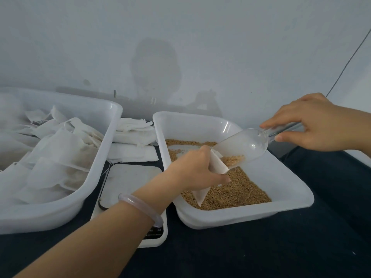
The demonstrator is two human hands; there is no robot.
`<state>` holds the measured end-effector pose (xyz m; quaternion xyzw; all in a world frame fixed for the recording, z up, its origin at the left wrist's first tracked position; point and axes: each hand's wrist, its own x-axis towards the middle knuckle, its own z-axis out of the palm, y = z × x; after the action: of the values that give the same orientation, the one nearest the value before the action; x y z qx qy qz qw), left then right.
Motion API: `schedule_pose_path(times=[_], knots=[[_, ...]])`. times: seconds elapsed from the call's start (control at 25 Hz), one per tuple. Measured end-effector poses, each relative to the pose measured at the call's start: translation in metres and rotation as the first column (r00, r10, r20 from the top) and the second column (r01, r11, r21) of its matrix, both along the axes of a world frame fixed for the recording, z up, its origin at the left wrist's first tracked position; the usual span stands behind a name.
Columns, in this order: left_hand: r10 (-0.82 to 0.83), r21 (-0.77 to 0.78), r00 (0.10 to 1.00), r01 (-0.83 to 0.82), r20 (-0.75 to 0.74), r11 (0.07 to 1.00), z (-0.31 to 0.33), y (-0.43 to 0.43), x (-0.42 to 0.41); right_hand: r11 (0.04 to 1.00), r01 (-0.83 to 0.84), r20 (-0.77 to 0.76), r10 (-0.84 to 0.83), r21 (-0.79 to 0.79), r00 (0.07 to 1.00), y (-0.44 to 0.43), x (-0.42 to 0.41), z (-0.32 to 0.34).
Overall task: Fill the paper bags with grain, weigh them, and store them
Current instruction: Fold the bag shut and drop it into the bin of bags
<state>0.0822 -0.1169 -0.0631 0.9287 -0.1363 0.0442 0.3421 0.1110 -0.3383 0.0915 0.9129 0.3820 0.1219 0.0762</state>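
My left hand [195, 169] grips a small white paper bag [215, 164] over the right-hand white tray [285, 189], which holds brown grain [236, 192]. The bag's lower tip hangs down onto the grain. My right hand [315, 123] holds the handle of a clear plastic scoop [244, 146]. The scoop is tilted down to the left with a little grain at its lip, right at the bag's mouth. A scale [130, 181] with a pale platform sits between the two trays, partly under my left forearm.
A larger white tray [104, 137] at the left holds several filled paper bags [60, 157]. A stack of flat empty bags [133, 141] lies behind the scale. The table top [261, 253] is dark; a pale wall stands close behind.
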Motion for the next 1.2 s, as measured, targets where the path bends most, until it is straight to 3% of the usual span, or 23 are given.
schedule_pose_path(times=[0.24,0.4,0.64,0.72,0.84,1.0,1.2], knots=[[0.040,-0.006,0.998,-0.041,-0.057,0.999,0.003,-0.003,-0.001,1.000,0.014,0.004,-0.014,0.010,1.000,0.004,-0.002,0.001],[0.102,0.074,0.980,-0.116,0.170,0.991,0.000,-0.006,-0.011,0.984,0.097,-0.189,-0.068,0.147,0.980,-0.007,0.002,-0.005],[0.247,-0.132,0.899,-0.213,0.363,0.968,0.000,-0.003,-0.016,0.883,0.243,-0.320,-0.113,0.402,0.941,-0.036,0.012,-0.021],[0.312,-0.204,0.864,-0.249,0.395,0.947,0.000,-0.003,-0.016,0.873,0.304,-0.341,-0.173,0.381,0.924,-0.035,0.012,-0.037],[0.372,-0.307,0.864,-0.272,0.338,0.912,0.000,-0.002,-0.016,0.939,0.309,-0.337,-0.245,0.151,0.909,-0.016,0.007,-0.077],[0.408,-0.384,0.888,-0.307,0.214,0.871,0.001,0.002,-0.012,0.980,0.198,-0.271,-0.185,0.021,0.945,0.016,0.002,-0.116],[0.405,-0.458,0.909,-0.318,0.102,0.830,0.001,0.006,-0.010,0.967,0.218,-0.496,-0.128,0.129,0.859,0.016,0.005,-0.136]])
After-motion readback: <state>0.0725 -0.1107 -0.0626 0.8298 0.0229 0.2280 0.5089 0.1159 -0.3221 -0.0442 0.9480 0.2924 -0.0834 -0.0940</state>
